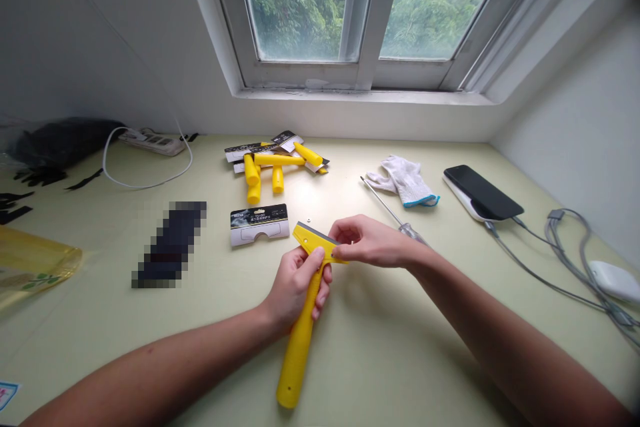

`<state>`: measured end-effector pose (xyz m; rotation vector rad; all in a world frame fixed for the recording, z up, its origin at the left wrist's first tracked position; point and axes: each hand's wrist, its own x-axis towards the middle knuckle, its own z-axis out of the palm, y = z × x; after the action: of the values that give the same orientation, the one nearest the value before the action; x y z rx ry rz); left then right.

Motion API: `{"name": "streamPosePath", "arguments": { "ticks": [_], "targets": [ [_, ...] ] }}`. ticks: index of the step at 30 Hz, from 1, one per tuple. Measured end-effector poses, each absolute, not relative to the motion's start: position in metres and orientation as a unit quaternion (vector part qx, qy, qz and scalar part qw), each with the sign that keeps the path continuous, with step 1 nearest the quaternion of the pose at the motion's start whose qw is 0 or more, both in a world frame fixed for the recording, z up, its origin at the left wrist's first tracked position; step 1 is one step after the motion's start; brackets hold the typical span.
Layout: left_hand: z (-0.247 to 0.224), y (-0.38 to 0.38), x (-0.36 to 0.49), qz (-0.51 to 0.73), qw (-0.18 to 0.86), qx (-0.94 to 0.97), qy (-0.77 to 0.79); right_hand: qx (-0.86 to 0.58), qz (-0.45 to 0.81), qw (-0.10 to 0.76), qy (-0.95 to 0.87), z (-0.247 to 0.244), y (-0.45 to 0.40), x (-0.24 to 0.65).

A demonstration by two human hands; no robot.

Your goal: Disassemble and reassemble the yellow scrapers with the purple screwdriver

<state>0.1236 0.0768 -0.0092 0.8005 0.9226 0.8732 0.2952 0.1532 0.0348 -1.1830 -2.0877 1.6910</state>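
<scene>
Where the pale table (370, 360) stretches, the left hand (295, 287) curls around the neck of one yellow scraper (299, 347) near the centre, while the right hand (373, 240) pinches its head between thumb and fingers. Beyond lie at least four piled yellow handles (280, 160), one white glove (406, 181), one screwdriver (383, 201), one printed card (260, 220) and one tiny nut-like piece (309, 220).

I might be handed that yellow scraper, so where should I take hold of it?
Probably by the yellow scraper's lower handle, from the near side: that thick, rounded end points toward the person. The left hand grips higher up, the right hand is at the head, and the dark edge faces away.
</scene>
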Motion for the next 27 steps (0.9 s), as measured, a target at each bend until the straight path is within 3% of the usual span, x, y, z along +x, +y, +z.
{"name": "streamPosePath", "arguments": {
  "ticks": [6, 11, 15, 27],
  "targets": [
    [-0.011, 0.077, 0.124, 0.403, 0.729, 0.361, 0.419, -0.404, 0.526, 0.104, -0.741, 0.036, 0.152, 0.297],
    [-0.011, 0.078, 0.124, 0.419, 0.723, 0.355, 0.42, -0.358, 0.347, 0.166, -0.851, 0.05, 0.141, 0.303],
    [-0.01, 0.079, 0.124, 0.422, 0.723, 0.35, 0.421, -0.334, 0.252, 0.124, -0.9, 0.058, 0.132, 0.304],
    [-0.011, 0.079, 0.125, 0.416, 0.72, 0.348, 0.432, -0.358, 0.234, 0.112, -0.897, 0.05, 0.131, 0.293]
  ]
}}
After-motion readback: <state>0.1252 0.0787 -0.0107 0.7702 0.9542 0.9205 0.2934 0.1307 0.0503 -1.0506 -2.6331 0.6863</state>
